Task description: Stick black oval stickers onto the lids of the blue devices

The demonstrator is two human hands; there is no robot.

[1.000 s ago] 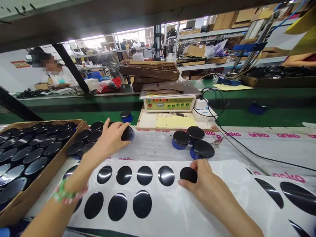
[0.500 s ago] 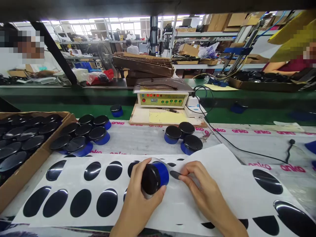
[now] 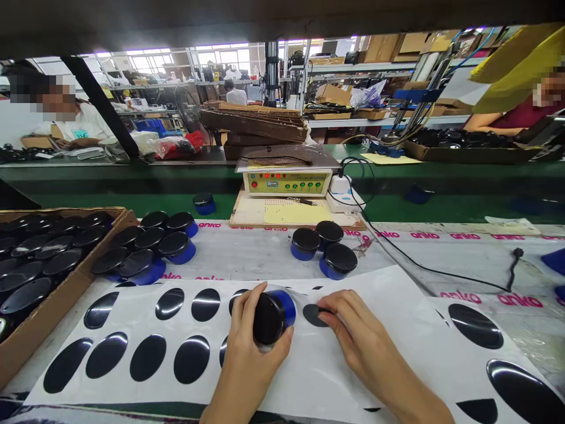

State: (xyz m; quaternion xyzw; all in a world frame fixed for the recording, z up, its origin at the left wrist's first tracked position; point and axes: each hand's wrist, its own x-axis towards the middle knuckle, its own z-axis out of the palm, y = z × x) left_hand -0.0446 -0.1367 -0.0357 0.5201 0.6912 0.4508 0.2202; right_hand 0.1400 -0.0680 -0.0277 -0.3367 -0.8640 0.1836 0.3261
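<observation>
My left hand is wrapped round a black and blue round piece, tilted so its glossy black face points left. Between the thumb and fingers of my right hand is a thin dark round sticker, pinched at its right edge. A small gap separates the sticker from the blue side of the piece. Both hands are above a white backing sheet that carries several glossy black round stickers. Part of the sheet under my hands is hidden.
A cardboard box of black round pieces stands at left. Several black and blue pieces are beside it, and 3 more stand behind my hands. Behind them is a control box; a black cable crosses the right side.
The sticker in my right hand has turned to show more of its flat face. My left hand still holds the round piece, nearly unmoved. The view has tipped slightly upward.
</observation>
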